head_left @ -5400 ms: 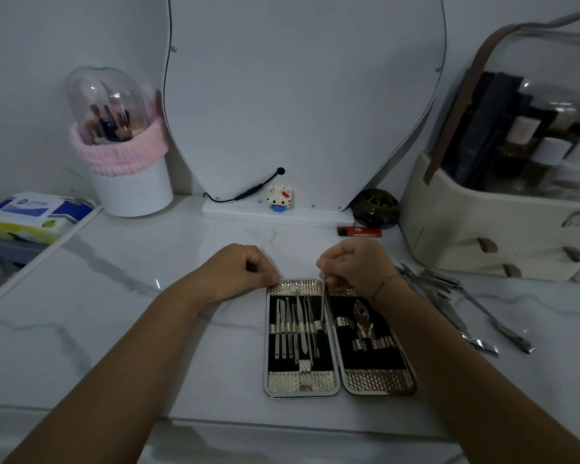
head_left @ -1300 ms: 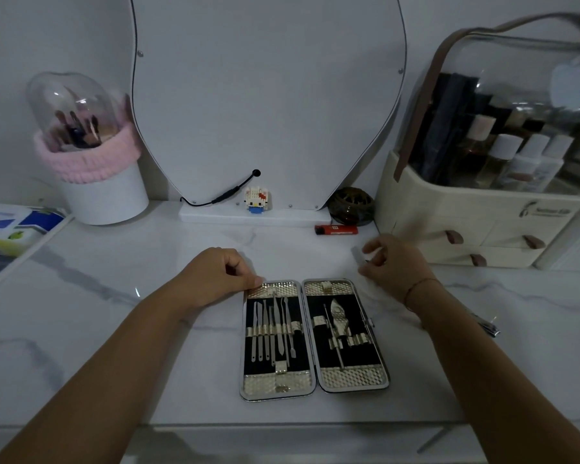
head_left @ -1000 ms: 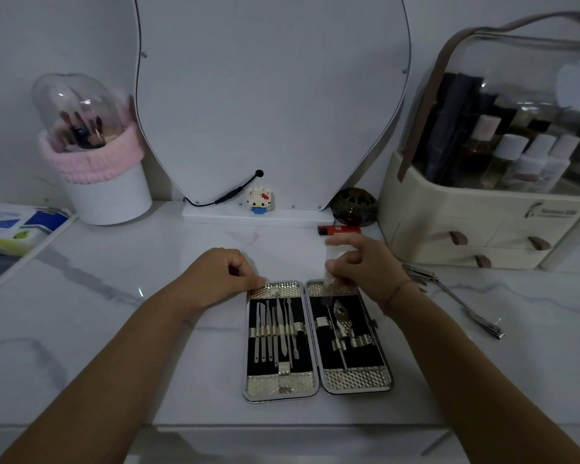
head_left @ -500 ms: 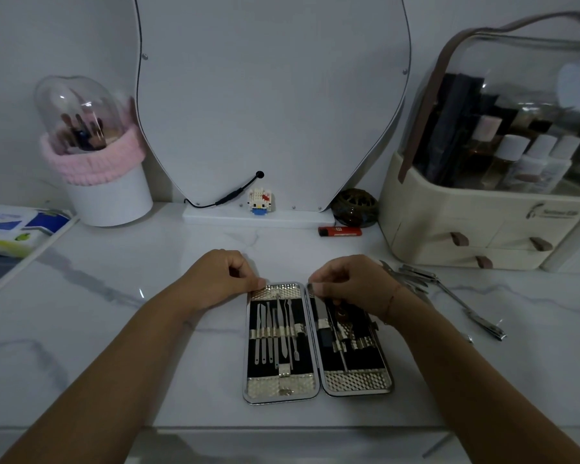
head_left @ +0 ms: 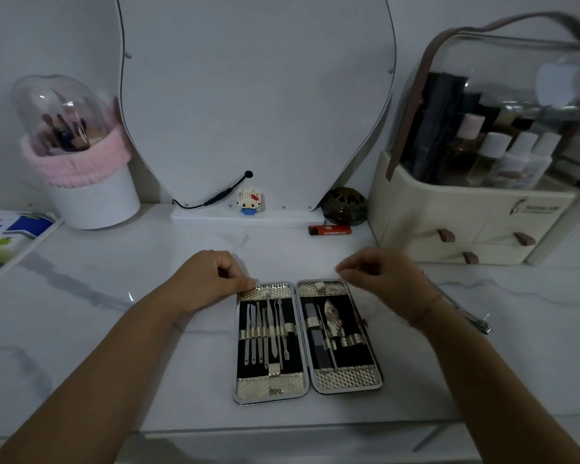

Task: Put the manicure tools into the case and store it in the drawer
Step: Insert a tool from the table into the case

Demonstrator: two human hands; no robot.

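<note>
The right hand has lifted off the case toward 1 o'clock, leaving a nail file strapped in its right half.

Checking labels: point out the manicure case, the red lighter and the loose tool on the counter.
manicure case [head_left: 270, 385]: head view, gold panel at the left half's near end.
red lighter [head_left: 330, 230]: head view, middle of its body.
loose tool [head_left: 472, 318]: head view, metal shaft near its thicker end.

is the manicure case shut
No, the case lies open flat on the counter, with tools showing in both halves.
</note>
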